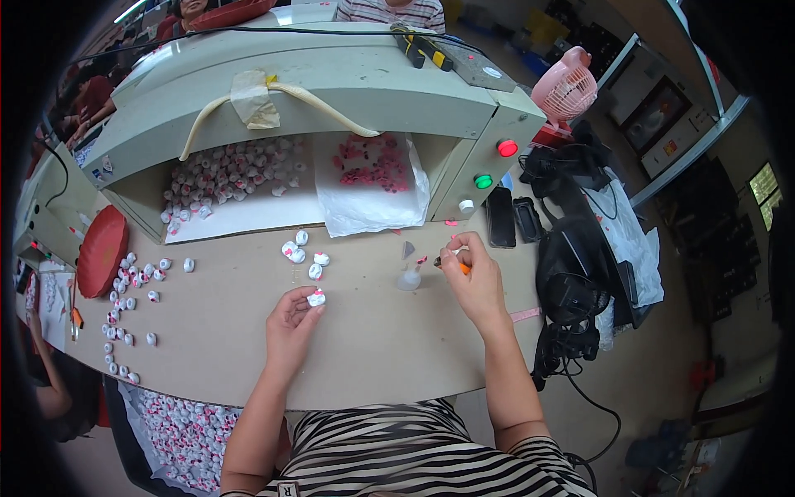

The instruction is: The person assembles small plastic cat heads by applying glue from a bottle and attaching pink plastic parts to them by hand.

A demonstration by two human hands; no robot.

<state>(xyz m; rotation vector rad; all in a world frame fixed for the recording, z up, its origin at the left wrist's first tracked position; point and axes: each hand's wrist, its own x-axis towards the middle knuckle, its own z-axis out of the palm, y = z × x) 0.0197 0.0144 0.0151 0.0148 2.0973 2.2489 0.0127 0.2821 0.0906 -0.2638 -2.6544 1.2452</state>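
Note:
My left hand (pixel 290 325) pinches a small white rounded piece (pixel 316 299) with a pink patch between thumb and fingertips. Just beyond it sit several similar white-and-pink pieces (pixel 296 250). My right hand (pixel 476 277) is closed around an orange-handled tool (pixel 465 269) with a dark tip; its exact kind is hidden by the fingers. Left of that tip lie a tiny red-pink bit (pixel 421 260), a small translucent white container (pixel 409 280) and a small grey triangular piece (pixel 408 248).
A pale green cabinet (pixel 331 108) spans the back, holding many white pieces (pixel 236 170) and pink bits (pixel 377 170) on white sheeting (pixel 364 215). More pieces and a red tray (pixel 103 251) are at left. Phones (pixel 500 217) and a pink fan (pixel 566 87) stand right; co-workers sit beyond.

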